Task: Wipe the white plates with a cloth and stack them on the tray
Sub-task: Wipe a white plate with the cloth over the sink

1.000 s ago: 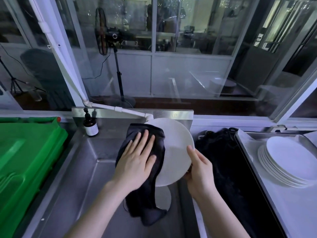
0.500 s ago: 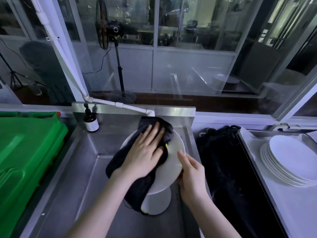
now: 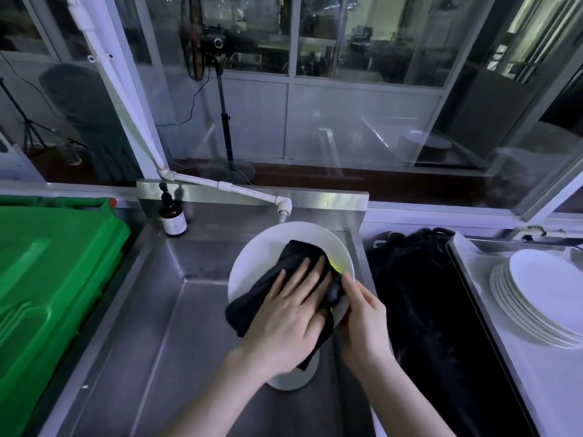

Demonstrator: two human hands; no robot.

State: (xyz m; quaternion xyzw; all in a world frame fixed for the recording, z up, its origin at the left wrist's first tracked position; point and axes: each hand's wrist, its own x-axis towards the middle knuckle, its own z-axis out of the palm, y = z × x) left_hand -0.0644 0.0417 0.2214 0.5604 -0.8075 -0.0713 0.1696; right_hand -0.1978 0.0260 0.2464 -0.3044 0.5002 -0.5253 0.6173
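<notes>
I see the plate (image 3: 268, 250) held over the sink (image 3: 176, 313), just below the tap (image 3: 284, 208). It faces up and toward me, its far rim raised and its near right rim lower. It is round, so it has no long axis.

The cloth (image 3: 293, 263) does have one. It lies across the plate's face on a diagonal from near left to far right, one end hanging off the near rim, with a yellow-green patch at its right edge.

My left hand (image 3: 284, 323) lies flat on the cloth with its fingers straight and spread, pressing it against the plate. My right hand (image 3: 362, 323) grips the plate's right rim, thumb on top and fingers curled beneath.

A second plate (image 3: 293, 381) rests on the sink floor under the hands. On the tray (image 3: 542, 392) to the right, a stack (image 3: 542, 298) of plates sits fanned out, each one offset from the next. A bottle (image 3: 172, 216) stands at the sink's far left corner.
</notes>
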